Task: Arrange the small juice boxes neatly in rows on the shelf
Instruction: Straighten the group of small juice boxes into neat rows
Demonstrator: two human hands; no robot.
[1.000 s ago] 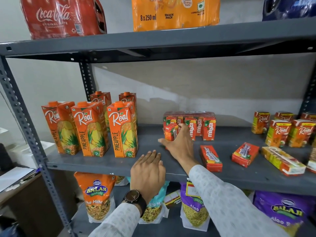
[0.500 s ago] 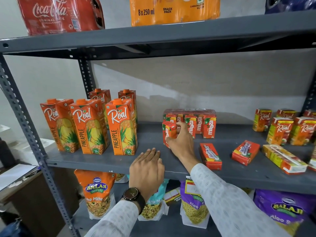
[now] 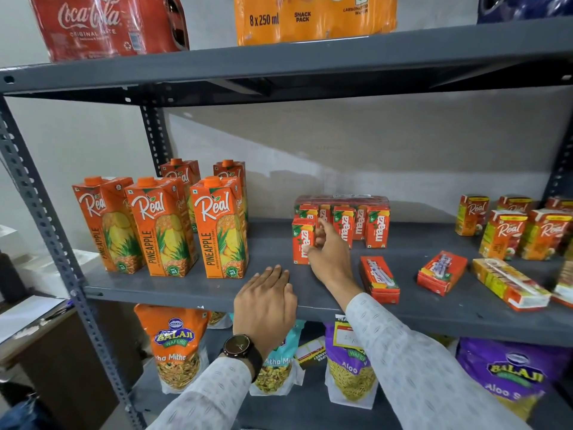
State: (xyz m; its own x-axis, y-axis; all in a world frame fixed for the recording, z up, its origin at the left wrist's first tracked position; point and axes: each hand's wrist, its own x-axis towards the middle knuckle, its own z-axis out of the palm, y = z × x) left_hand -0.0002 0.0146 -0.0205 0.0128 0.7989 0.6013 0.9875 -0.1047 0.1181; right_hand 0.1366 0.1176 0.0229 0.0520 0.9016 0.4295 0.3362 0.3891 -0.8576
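Note:
My right hand (image 3: 329, 255) grips a small red Maaza juice box (image 3: 302, 241), held upright on the grey shelf (image 3: 434, 315) in front of a row of standing Maaza boxes (image 3: 359, 221). Behind that row sits a shrink-wrapped pack of the same boxes (image 3: 341, 200). Two more Maaza boxes lie flat on the shelf, one close to my right wrist (image 3: 379, 279), the other farther right (image 3: 441, 272). My left hand (image 3: 266, 302) rests palm down on the shelf's front edge, fingers together, holding nothing.
Tall Real pineapple cartons (image 3: 218, 226) stand at the left. Small Real boxes (image 3: 504, 234) stand at the right, with a long box (image 3: 510, 283) lying flat in front. Snack bags (image 3: 176, 346) fill the lower shelf. Drink packs (image 3: 313, 17) sit above.
My right hand has stood the Maaza box upright and brought it slightly forward on the shelf. My left hand has stayed on the shelf edge.

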